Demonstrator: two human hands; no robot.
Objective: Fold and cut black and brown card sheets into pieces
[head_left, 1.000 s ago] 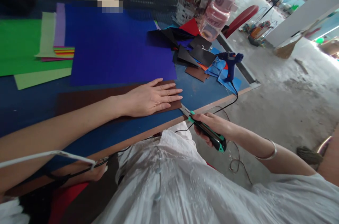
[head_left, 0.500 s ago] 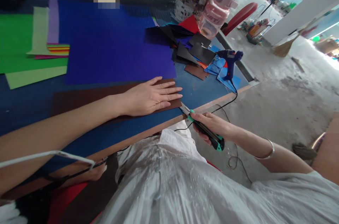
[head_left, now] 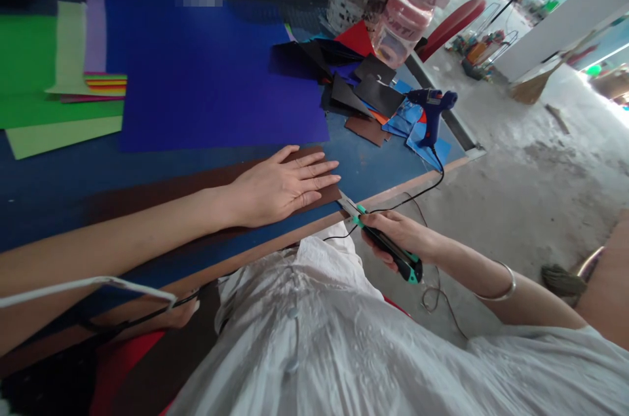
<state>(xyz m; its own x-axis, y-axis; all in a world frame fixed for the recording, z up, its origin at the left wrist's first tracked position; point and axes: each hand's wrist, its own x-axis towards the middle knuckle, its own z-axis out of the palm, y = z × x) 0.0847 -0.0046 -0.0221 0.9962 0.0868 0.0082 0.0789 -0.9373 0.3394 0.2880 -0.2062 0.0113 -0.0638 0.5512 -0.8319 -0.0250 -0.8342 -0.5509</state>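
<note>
My left hand (head_left: 282,185) lies flat, fingers spread, on a brown sheet (head_left: 162,190) near the table's front edge. My right hand (head_left: 400,238) grips a black and green utility knife (head_left: 388,247). Its blade (head_left: 348,203) touches the brown sheet's right corner, just right of my left fingertips. A large blue sheet (head_left: 211,82) lies on the table beyond the brown one.
Green and pale sheets (head_left: 34,88) lie at the left. A pile of dark and coloured offcuts (head_left: 354,92), a blue glue gun (head_left: 432,111) with its black cord, a pink bottle (head_left: 405,19) and a tin stand at the right. The blue table's edge (head_left: 393,190) meets concrete floor.
The view has shifted slightly. The knife blade has stayed at the brown sheet's corner and my left hand has stayed flat on the sheet.
</note>
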